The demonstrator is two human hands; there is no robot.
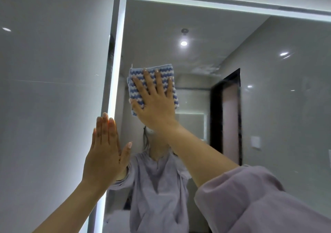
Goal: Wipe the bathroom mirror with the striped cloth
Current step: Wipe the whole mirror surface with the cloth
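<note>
At upper left of the mirror (268,107), right hand (154,105) presses striped cloth (170,68), fingers (157,78) straight; left hand (103,154) rests flat; most glass likely unwiped

Both arms reach up and forward. The right hand (155,105) is raised higher, palm turned away, its fingers (147,79) straight and spread apart, thumb out to the left. The right forearm (197,152) is bare, with a lilac sleeve (250,197) bunched near the elbow. The left hand (105,154) is lower, upright and flat, fingers straight and pressed together, thumb angled off to the right. The left forearm (71,202) is bare.
</note>
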